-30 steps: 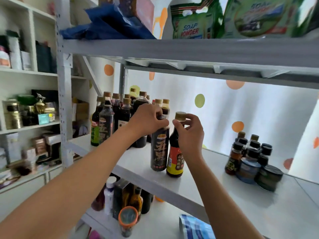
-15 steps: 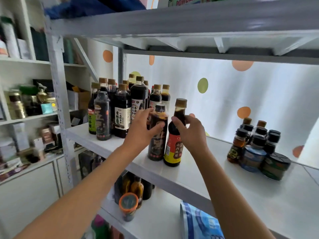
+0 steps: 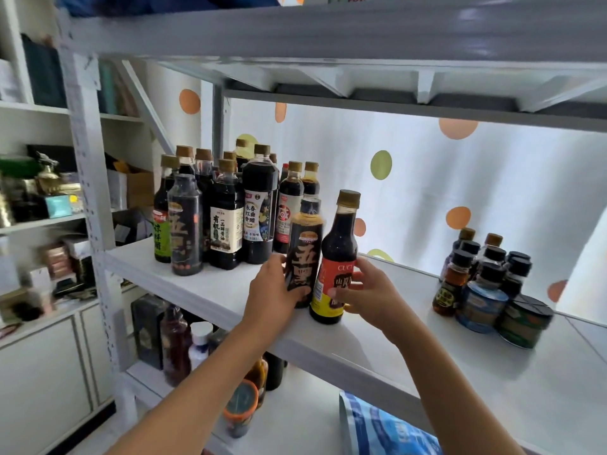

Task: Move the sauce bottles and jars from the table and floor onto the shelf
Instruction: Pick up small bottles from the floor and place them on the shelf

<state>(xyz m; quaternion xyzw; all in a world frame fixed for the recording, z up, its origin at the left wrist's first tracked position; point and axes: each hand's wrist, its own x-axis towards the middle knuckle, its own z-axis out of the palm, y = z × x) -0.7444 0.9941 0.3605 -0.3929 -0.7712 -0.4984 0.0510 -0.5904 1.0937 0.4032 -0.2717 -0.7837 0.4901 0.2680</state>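
At frame left, a cluster of dark bottles [image 3: 226,211] is crowded against the shelf [image 3: 492,372] post. At centre, near the front edge, a black-labelled bottle [image 3: 303,254] is gripped by the left hand [image 3: 272,290], touching a red-labelled bottle [image 3: 335,264] gripped by the right hand [image 3: 368,290]. Bare board lies rightward, before small jars [image 3: 492,287] at frame right.

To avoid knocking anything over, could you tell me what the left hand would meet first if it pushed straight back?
Probably the cluster of dark sauce bottles behind; the left hand already grips the black-labelled bottle. Depth is unclear.
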